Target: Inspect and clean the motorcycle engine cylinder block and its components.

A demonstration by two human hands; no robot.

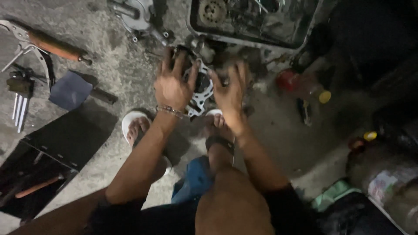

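A metal engine cylinder block (201, 89) with a pale gasket-like flange stands on the concrete floor in front of my feet. My left hand (173, 85), a bead bracelet at its wrist, grips the block's left side with spread fingers. My right hand (230, 89) presses on its right side, a dark band on that wrist. Both hands cover most of the part.
A dark tray (300, 35) of greasy engine parts sits at the top. A metal engine cover (137, 15) lies beside it. Pliers (26, 43), hex keys (19, 102), a blue cloth (69, 89), an open black toolbox (39, 172) at left. Red bottle (305, 85) at right.
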